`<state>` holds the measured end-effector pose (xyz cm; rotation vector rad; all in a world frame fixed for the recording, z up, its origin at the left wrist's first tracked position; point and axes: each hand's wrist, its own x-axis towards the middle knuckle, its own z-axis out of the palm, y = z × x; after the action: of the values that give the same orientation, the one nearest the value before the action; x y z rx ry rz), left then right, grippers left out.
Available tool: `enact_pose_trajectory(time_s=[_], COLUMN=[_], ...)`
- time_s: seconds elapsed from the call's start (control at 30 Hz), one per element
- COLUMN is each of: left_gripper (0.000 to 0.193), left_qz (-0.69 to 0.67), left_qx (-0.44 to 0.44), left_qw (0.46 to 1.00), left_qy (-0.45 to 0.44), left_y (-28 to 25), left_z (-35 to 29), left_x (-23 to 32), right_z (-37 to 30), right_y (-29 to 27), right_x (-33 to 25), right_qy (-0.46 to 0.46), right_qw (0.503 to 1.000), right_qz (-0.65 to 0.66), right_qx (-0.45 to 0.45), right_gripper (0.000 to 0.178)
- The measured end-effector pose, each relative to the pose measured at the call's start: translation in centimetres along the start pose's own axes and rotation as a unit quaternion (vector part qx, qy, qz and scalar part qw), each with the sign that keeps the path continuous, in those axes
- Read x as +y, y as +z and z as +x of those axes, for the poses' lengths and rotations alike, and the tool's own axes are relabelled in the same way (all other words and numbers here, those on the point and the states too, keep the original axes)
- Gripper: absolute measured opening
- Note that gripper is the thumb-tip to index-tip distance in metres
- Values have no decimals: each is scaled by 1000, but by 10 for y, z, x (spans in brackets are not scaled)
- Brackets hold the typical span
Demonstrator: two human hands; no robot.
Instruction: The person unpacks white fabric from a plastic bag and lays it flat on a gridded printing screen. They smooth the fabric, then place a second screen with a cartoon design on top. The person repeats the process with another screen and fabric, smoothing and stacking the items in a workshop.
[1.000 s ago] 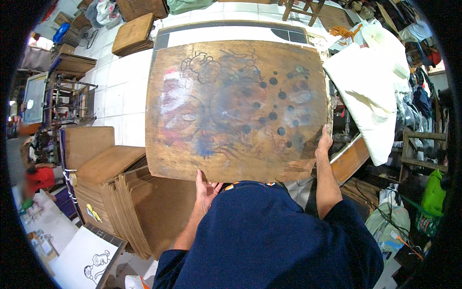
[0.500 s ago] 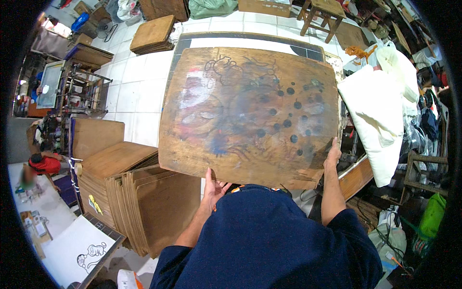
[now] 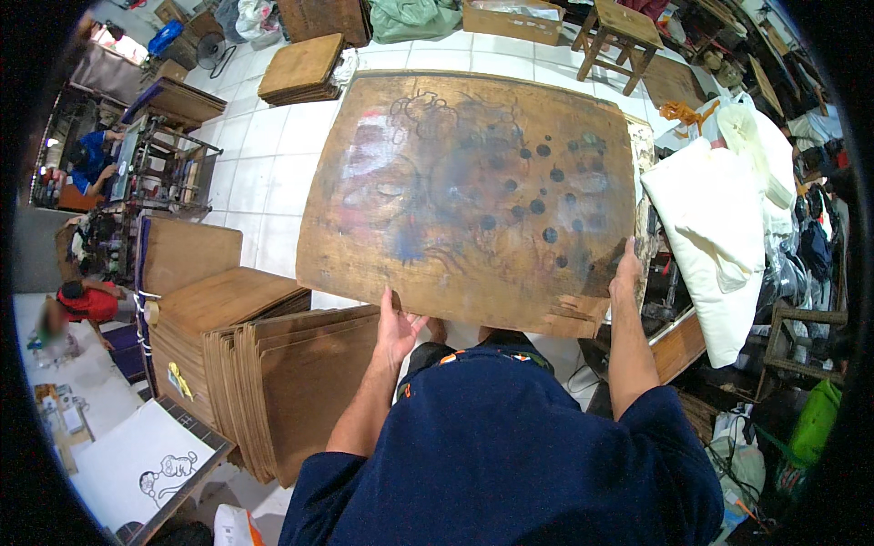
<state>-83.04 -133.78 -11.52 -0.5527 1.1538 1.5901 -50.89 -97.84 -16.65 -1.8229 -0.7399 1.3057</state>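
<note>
A large, paint-stained wooden board [image 3: 473,209] stretches across the middle in front of me, marked with smears, dark dots and faint drawn outlines. My left hand [image 3: 401,329] grips its near edge left of the middle, thumb on top and the fingers partly hidden below. Around the right edge, near the closer corner, my right hand [image 3: 625,271] is closed, its fingers mostly out of sight under the wood. The near right corner looks splintered.
A tall pile of brown boards [image 3: 264,391] stands at my left, beside a table with a white drawing sheet [image 3: 137,464]. White cloth [image 3: 710,237] hangs at my right. Ahead are a low board stack [image 3: 300,68] and a wooden stool [image 3: 619,32]. Two people work at the far left.
Both hands have carried the board slightly away from my body, and its far edge now covers the dark-edged white surface behind it. A person in blue has appeared at the far left.
</note>
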Motion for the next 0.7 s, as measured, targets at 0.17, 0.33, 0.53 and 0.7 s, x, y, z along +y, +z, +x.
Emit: enact_pose_trajectory(time_s=[0.17, 0.33, 0.53, 0.7], left_gripper=[58, 58, 62, 59], left_qz=[5, -11, 0, -4], left_qx=[35, 12, 34, 61], left_qw=[999, 1000, 999, 998], left_qy=[11, 4, 2, 7], left_y=[8, 2, -4, -5], left_z=[1, 1, 0, -13], left_x=[7, 5, 5, 3], right_z=[15, 23, 19, 2], right_y=[11, 7, 9, 10], right_x=[0, 11, 23, 18], right_qy=[9, 19, -65, -72], right_qw=[998, 998, 993, 992], right_qz=[-55, -53, -60, -70], right_qx=[26, 20, 81, 74], right_gripper=[73, 73, 57, 59])
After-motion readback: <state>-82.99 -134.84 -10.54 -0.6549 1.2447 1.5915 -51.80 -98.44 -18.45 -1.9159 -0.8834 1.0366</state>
